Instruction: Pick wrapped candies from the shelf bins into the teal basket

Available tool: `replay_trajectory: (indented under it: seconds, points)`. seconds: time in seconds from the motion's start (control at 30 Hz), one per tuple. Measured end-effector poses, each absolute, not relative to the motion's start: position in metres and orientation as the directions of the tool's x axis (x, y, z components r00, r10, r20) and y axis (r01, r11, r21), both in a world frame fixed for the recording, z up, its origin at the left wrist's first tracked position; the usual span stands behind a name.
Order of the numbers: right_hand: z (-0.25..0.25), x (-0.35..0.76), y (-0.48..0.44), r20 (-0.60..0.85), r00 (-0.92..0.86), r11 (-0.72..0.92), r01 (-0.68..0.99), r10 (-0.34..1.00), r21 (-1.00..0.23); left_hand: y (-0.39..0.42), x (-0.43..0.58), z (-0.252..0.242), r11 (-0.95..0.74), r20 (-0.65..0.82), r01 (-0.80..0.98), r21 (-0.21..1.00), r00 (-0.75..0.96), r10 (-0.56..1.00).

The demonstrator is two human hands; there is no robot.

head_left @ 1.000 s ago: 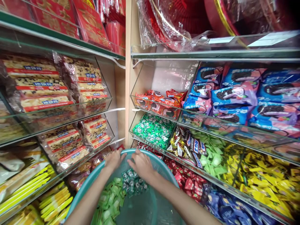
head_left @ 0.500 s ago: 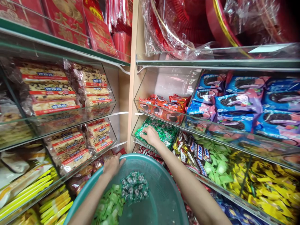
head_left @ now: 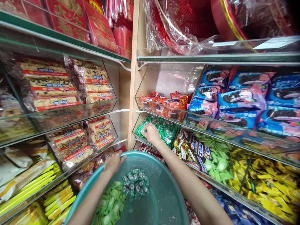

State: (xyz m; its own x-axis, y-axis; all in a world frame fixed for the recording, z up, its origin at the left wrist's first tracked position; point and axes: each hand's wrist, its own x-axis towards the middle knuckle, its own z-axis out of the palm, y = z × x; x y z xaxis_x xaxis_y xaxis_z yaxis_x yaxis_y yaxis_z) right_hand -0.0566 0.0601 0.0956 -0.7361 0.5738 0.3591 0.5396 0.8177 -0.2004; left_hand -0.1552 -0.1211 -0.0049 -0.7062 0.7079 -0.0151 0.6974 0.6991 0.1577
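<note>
My left hand point(head_left: 114, 162) grips the far rim of a large green plastic basin point(head_left: 164, 175). Inside the basin are a pile of dark green wrapped candies point(head_left: 136, 183) and a heap of light green packets point(head_left: 111, 203). My right hand point(head_left: 151, 133) is over a glass-fronted bin of shiny green wrapped candies point(head_left: 167, 131), at its left part. The thumb and fingers are bent together at the candies; whatever lies between them is too small to make out.
Glass fronts point(head_left: 161, 114) edge the shelves close above my right hand. Orange-red packets point(head_left: 164, 103) and blue cookie packs point(head_left: 243, 97) sit above, yellow packets point(head_left: 274, 184) to the right. A wooden post point(head_left: 133, 78) divides the shelves; pastry bars point(head_left: 53, 84) fill the left.
The view has shifted slightly. My right hand stays at the green candy bin with its fingers a little changed in pose; my left hand remains on the basin rim.
</note>
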Motion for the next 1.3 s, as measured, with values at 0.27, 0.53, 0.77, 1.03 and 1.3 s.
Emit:
replay_trajectory:
  seconds: [0.27, 0.53, 0.77, 1.03, 1.3]
  points:
    - [0.099, -0.023, 0.01, 0.51, -0.724, 0.884, 0.344, 0.465, -0.317, -0.121, -0.157, -0.01, 0.692, -0.012, 0.71, 0.129, -0.697, 0.717]
    - [0.003, -0.004, -0.027, 0.149, -0.859, 0.822, 0.397, 0.489, -0.409, -0.119, -0.153, -0.009, 0.683, -0.011, 0.719, 0.129, -0.687, 0.726]
    - [-0.042, 0.002, -0.017, -0.063, -0.803, 0.743, 0.575, 0.592, -0.343, -0.118, -0.15, -0.013, 0.675, -0.04, 0.729, 0.116, -0.676, 0.736]
    - [-0.053, 0.008, -0.015, -0.096, -0.758, 0.695, 0.635, 0.646, -0.338, -0.112, -0.149, -0.017, 0.668, -0.057, 0.736, 0.11, -0.666, 0.744]
    - [-0.054, 0.007, -0.012, -0.063, -0.745, 0.676, 0.635, 0.664, -0.375, -0.109, -0.147, -0.013, 0.651, -0.066, 0.753, 0.101, -0.647, 0.759]
